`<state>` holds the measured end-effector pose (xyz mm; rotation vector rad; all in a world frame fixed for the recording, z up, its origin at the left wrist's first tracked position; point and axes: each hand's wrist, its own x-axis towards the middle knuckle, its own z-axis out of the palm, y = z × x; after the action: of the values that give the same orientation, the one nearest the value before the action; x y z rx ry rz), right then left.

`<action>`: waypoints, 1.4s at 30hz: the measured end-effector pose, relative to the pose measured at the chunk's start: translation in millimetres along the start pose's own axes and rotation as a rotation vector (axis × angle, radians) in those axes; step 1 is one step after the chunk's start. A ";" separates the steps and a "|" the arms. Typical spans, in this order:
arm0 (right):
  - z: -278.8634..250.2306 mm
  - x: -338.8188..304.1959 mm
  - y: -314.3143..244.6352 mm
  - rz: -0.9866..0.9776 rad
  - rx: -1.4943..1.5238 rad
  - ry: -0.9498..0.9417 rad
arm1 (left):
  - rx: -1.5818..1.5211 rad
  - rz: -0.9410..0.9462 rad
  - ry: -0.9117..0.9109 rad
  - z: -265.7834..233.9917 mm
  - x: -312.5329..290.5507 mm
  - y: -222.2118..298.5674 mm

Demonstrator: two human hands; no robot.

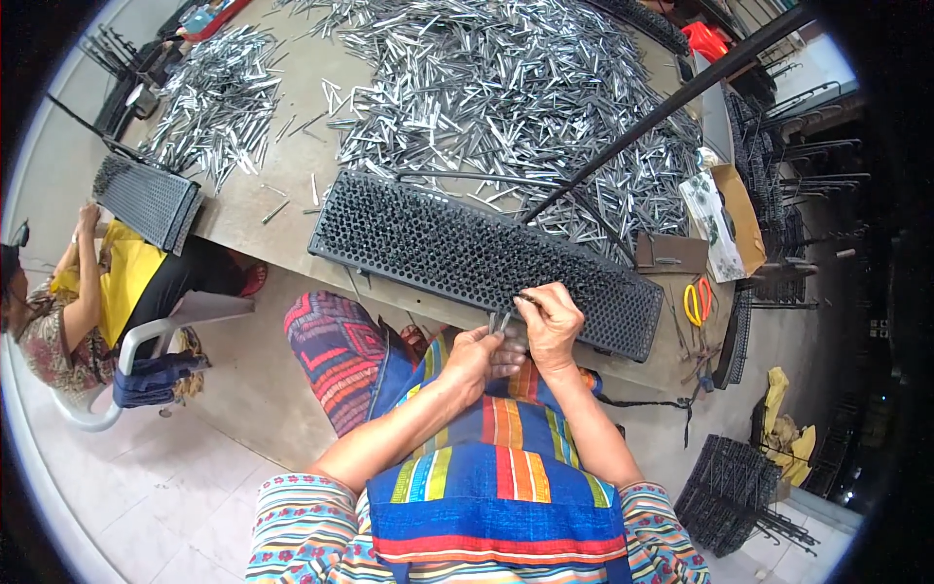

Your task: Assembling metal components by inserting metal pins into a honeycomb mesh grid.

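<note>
A long black rack (428,238) with rows of small round holes lies tilted along the table's near edge, just in front of me. Several slim silver metal pieces (499,322) stick up from the closed fingers of my left hand (472,362), below the rack. My right hand (553,326) is at the rack's near edge, thumb and finger pinched around a small dark piece whose kind I cannot make out. Beyond the rack spreads a big heap of loose slim metal pieces (506,107).
A smaller metal heap (222,97) lies to the left. A black bar (671,107) slants over the table. Orange-handled scissors (698,300) and an open cardboard box (735,219) are at right. At left, a seated person (88,292) works at another rack (148,202).
</note>
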<state>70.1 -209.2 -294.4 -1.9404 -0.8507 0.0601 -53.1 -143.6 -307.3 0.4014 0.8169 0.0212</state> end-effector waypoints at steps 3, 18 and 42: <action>-2.9 -1.5 -2.3 0.042 0.011 -0.008 | 0.001 -0.002 -0.007 -0.2 -1.1 1.4; -3.0 2.4 2.2 -0.042 -0.084 -0.035 | -0.038 0.011 -0.043 -2.1 0.2 -0.4; -11.7 9.7 -14.8 -0.118 -0.229 -0.145 | -0.062 0.001 -0.047 -3.5 0.4 1.2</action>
<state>74.0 -208.3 -273.5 -2.1134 -1.1073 0.0353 -55.2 -141.2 -309.2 0.3428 0.7674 0.0371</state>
